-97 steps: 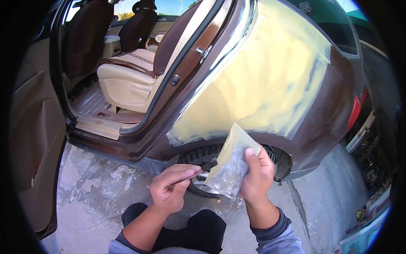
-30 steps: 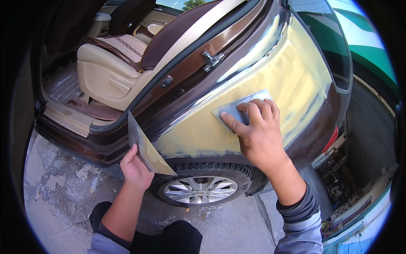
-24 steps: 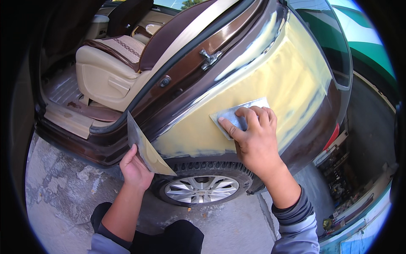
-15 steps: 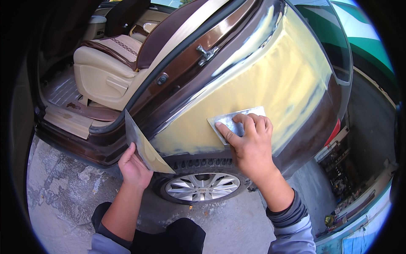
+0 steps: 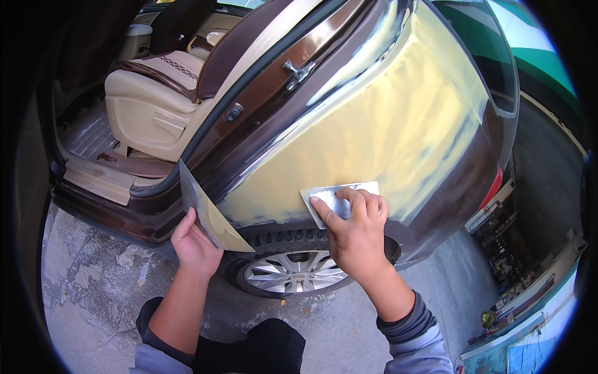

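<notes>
A flat spreader (image 5: pixel 335 206) is gripped by the right hand (image 5: pixel 360 235) and laid against the yellow-coated panel (image 5: pixel 389 128) above the wheel (image 5: pixel 293 272); a tilted, yellow-smeared plate (image 5: pixel 210 215) is held in the left hand (image 5: pixel 197 248).

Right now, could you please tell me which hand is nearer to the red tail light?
Right: the right hand, holding the scraper, is left of the red tail light; the left hand, with the flat plate, is farther left.

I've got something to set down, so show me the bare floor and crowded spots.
Bare floor lies below the sill, left of the left hand, and lower right of the right hand, short of the clutter. Crowded, between the hands: left plate, right plate, wheel.
</notes>
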{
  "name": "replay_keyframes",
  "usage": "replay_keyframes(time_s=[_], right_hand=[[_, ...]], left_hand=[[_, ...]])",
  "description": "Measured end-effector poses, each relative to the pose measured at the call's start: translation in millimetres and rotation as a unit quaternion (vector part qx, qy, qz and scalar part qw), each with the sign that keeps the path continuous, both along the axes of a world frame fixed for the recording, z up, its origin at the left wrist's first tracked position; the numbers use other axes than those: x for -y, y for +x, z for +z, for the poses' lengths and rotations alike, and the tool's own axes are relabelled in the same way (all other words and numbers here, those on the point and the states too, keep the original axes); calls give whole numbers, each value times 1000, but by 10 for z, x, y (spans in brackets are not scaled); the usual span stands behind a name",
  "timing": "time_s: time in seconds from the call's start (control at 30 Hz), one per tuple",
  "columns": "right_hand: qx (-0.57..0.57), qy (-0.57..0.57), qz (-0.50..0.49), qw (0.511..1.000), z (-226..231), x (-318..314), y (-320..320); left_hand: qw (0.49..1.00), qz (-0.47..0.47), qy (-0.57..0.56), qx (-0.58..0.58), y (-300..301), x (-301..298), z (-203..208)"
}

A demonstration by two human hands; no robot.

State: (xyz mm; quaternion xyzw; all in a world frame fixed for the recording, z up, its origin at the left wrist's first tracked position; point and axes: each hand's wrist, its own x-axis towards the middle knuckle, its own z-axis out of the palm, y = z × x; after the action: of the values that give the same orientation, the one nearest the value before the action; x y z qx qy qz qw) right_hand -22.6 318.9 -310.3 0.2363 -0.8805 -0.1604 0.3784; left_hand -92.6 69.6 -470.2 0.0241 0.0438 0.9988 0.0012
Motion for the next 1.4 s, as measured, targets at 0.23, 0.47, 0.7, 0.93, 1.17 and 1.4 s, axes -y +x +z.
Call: replay_keyframes(time_s=[0.23,0.47,0.7,0.93,1.17,1.4], right_hand=[[16,-22,-16,999,-231,-46,69],[20,-21,-17,999,-417,-127,111],[29,-26,-12,999,-446,-252,233],[166,-725,331,581,-359,-105,578],[373,-508,298,717,-338,58,762],[-81,-66,75,992,340,46,230]], left_hand=[[1000,2,-6,0,12,-11,-4],[999,-13,-5,-32,32,1,-164],[999,-26,-15,-25,261,-78,-217],[992,-63,-42,-101,802,-500,-39],[989,49,-61,-123,778,-460,235],[997,42,-22,-54,689,-107,276]])
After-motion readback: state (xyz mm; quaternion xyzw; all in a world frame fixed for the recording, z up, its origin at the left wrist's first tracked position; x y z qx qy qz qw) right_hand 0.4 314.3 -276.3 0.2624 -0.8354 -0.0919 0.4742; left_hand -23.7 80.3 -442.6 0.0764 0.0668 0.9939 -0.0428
